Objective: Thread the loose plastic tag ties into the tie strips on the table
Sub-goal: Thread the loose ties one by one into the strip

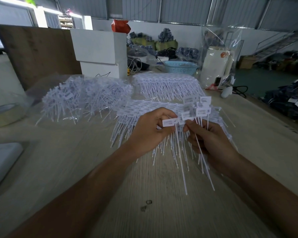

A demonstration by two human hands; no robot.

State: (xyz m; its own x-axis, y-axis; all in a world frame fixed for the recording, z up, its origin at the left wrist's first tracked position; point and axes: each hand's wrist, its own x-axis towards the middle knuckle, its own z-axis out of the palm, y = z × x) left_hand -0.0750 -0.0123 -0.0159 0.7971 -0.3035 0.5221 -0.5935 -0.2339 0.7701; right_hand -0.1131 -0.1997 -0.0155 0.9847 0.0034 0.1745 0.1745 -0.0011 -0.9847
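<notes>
My left hand (148,129) pinches a single white tag tie (169,122) by its flat head, its thin tail hanging down. My right hand (211,141) grips a bunch of loose tag ties (199,109), heads fanned up above the fingers and tails trailing toward me. Both hands hover over a stack of tie strips (136,109) lying on the wooden table (144,186). A second stack of tie strips (167,83) lies behind it. A heap of loose tag ties (84,97) on clear plastic sits to the left.
White boxes (100,52) stand at the back of the table, with a blue basket (181,67) and a clear plastic bag (220,55) to their right. A tape roll (5,114) lies at the left edge. A pale flat object (2,158) sits at the near left.
</notes>
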